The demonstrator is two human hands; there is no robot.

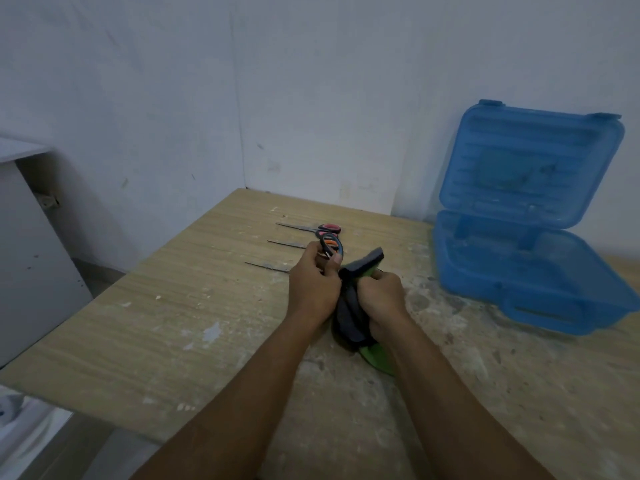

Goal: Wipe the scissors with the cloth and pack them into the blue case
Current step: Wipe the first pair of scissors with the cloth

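The left hand [313, 284] has its fingers curled round scissors [331, 244], whose black-and-orange handle shows at its 12 o'clock. The right hand [379, 294], just beside it at 3 o'clock, is clenched on the dark, green-edged cloth [349, 320], bunched between both hands. A blade [268, 267] juts out at the left hand's 9 o'clock. A pink-handled pair [329, 228] lies on the desk [166, 323] at 12 o'clock. The blue case [519, 271] stands open at 2 o'clock, well apart.

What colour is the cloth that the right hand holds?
The cloth is dark, almost black, with a green part at its lower edge; seen in the head view.
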